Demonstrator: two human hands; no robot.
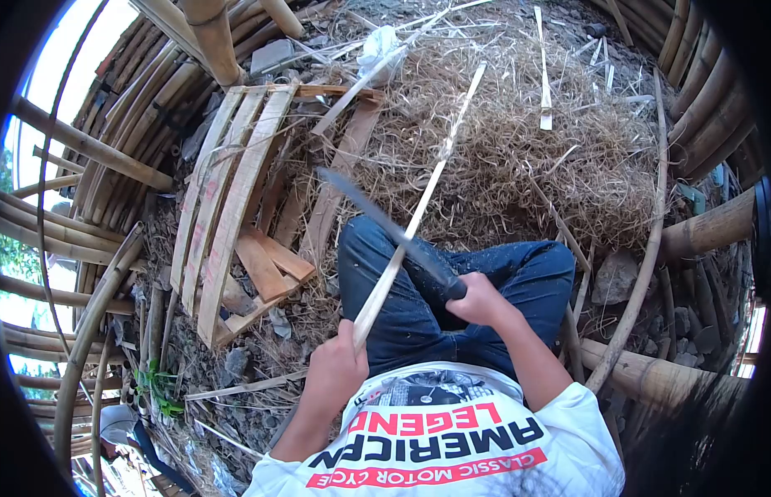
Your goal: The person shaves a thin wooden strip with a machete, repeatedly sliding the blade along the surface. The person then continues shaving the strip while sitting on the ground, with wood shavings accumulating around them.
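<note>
My left hand (335,371) is closed around the near end of a long, pale bamboo strip (431,184), which slants up and away over my legs. In my right hand (478,300) is the dark handle of a machete (391,230), gripped in a fist. Its long grey blade points to the upper left and crosses the strip above my lap, overlapping it in this view. Small pale shavings dot my dark jeans (518,277).
A broken wooden pallet (224,211) lies to my left. Ahead spreads a heap of curly shavings (559,178), with another pale strip (543,74) on it. Bamboo poles (95,145) line both sides. A stone (615,279) and a thick pole (663,373) lie to my right.
</note>
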